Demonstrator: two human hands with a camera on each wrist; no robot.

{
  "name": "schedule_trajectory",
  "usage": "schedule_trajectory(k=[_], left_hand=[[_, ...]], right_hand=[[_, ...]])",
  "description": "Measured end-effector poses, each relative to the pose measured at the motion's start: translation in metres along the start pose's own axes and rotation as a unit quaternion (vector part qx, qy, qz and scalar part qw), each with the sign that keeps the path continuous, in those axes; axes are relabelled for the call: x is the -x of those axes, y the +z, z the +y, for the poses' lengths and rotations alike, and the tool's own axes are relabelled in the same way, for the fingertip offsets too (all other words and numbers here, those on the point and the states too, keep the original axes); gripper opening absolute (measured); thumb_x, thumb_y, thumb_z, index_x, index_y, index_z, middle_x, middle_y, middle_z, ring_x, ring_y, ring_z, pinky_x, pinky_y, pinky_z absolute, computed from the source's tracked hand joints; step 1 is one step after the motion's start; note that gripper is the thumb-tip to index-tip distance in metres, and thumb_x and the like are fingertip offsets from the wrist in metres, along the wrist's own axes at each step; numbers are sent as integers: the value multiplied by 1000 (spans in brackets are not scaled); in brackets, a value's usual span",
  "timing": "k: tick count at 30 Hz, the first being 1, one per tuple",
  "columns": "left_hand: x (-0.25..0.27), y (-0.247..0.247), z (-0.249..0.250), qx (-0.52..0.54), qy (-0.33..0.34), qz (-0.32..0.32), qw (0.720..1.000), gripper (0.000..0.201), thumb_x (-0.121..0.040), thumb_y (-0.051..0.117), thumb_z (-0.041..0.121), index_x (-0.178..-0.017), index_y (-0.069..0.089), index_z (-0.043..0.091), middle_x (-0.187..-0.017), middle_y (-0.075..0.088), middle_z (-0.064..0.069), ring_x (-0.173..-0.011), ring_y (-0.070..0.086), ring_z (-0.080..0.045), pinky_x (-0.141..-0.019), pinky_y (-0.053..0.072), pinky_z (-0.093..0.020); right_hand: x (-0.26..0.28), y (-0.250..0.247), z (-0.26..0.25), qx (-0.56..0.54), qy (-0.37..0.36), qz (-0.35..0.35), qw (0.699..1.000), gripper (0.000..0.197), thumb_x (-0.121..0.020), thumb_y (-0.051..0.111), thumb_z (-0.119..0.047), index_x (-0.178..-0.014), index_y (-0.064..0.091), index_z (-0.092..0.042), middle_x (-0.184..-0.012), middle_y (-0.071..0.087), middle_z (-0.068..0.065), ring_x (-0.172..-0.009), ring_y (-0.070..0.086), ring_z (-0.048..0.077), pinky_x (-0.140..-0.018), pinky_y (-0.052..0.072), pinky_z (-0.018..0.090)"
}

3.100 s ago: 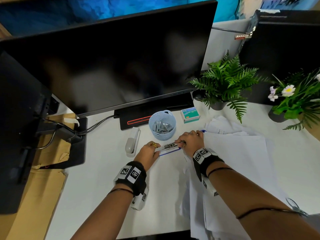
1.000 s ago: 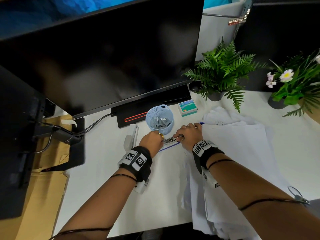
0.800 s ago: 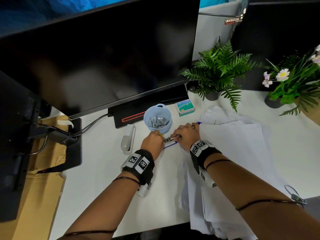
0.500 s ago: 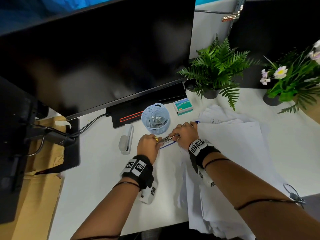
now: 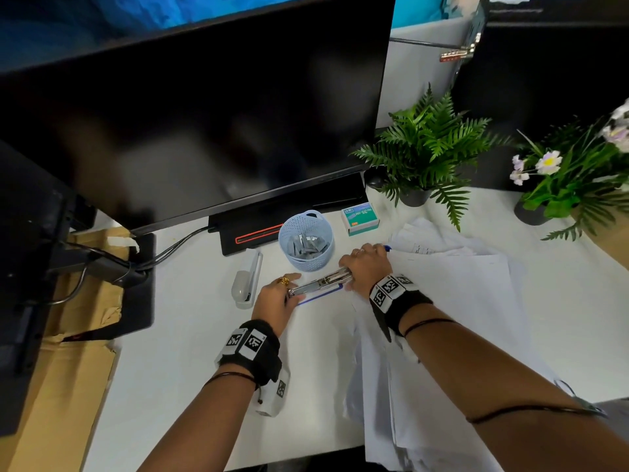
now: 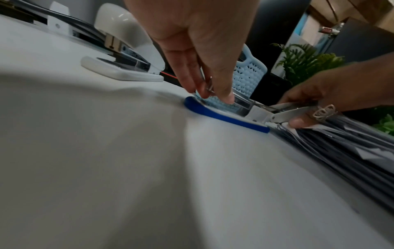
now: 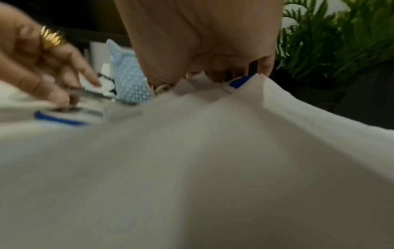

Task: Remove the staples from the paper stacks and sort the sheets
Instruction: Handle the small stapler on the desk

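A blue stapler lies opened on the white desk, its metal magazine raised over the blue base. My left hand pinches the front end of the metal part between thumb and fingers. My right hand grips the rear end of the stapler's metal arm, its wrist resting on the paper pile. In the right wrist view the sheets fill the foreground and hide most of my right fingers.
A light blue basket of staple strips stands just behind the stapler. Left of it lies a white stapler, to the right a green staple box. A monitor looms behind; a fern and flowers stand at the right.
My left hand has drawn back from near the basket toward the stapler's front end. My right hand keeps the same grip on the rear end.
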State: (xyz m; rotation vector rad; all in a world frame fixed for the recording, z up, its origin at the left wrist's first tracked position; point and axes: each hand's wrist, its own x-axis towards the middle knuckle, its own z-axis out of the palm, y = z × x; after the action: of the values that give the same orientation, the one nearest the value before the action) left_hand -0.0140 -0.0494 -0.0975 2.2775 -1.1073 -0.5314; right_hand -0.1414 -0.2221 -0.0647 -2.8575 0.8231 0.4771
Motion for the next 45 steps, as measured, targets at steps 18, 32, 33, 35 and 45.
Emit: schedule_trajectory(k=[18,32,33,35,45], left_hand=[[-4,0,-3,0,-9,-16,1000,31,-82,69,18,-113,65,14,-113,67,-3,-93,63,-19,-80,40,-16],[41,-8,-8,-166,94,-90,978,68,-94,42,9,-150,5,11,-157,11,-8,-141,23,-25,-114,23,-33],[43,-4,-7,-215,72,-108,968,70,-94,39,10,-150,-4,11,-159,0,-6,-144,14,-26,-115,21,-37],[48,2,-3,-272,32,-132,953,76,-93,37,9,-148,-16,10,-158,-15,-4,-145,3,-26,-114,19,-43],[43,-4,2,-59,10,-77,995,71,-90,43,1,-150,7,12,-158,1,-7,-144,15,-25,-114,22,-38]], right_hand=[[25,-44,-22,-292,-76,75,951,45,-76,72,-3,-118,59,-13,-117,61,6,-106,54,21,-95,42,27],[0,13,-57,-128,-89,-2,988,40,-93,50,-14,-131,52,-25,-118,62,10,-107,56,29,-91,44,33],[-2,15,-57,-112,-94,-6,989,39,-93,50,-15,-132,51,-24,-116,63,11,-107,56,30,-89,43,33],[-5,16,-59,-80,-100,-15,992,38,-94,49,-17,-132,49,-23,-114,62,12,-106,56,29,-86,42,31],[-7,17,-69,-42,-30,-61,997,52,-84,65,-31,-126,42,-12,-126,51,11,-114,52,30,-93,41,36]])
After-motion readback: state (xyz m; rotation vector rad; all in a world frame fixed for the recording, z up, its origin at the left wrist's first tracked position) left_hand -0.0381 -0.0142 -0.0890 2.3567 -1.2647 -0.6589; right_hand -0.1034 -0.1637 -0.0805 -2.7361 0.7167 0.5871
